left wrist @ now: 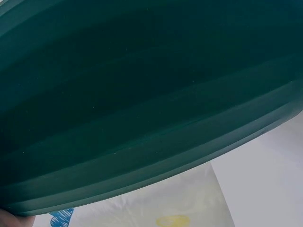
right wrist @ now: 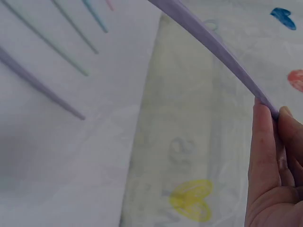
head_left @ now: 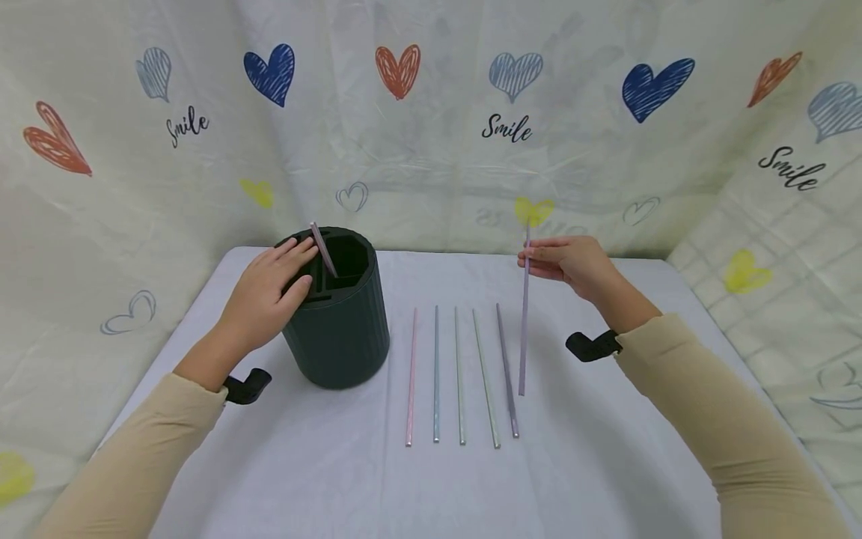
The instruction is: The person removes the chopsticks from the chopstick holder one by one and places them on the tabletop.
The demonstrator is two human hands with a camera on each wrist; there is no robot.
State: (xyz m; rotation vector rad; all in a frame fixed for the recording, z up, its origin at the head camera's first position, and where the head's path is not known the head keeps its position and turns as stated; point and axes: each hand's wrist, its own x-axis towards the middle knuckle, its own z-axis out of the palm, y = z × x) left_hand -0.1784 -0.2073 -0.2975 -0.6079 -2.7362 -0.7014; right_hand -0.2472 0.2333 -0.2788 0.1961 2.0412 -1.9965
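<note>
My right hand [head_left: 566, 263] pinches a thin lavender stick [head_left: 524, 322] between thumb and fingertips, near its far end. In the right wrist view the same lavender stick [right wrist: 213, 52] slants up and left from the fingertips. On the left, my left hand [head_left: 269, 288] rests on the rim of a dark green ribbed holder [head_left: 337, 337], fingers extended across its top. This holder has compartments inside, and a pinkish stick [head_left: 323, 251] leans in one, beside the fingertips. The holder's green wall [left wrist: 151, 104] fills most of the left wrist view.
Several similar sticks lie side by side on the white-covered table [head_left: 431, 494] between the hands: pink [head_left: 411, 382], blue [head_left: 436, 382], pale green [head_left: 460, 382], another green [head_left: 486, 382] and purple [head_left: 508, 374]. A heart-printed curtain [head_left: 444, 150] hangs behind the table.
</note>
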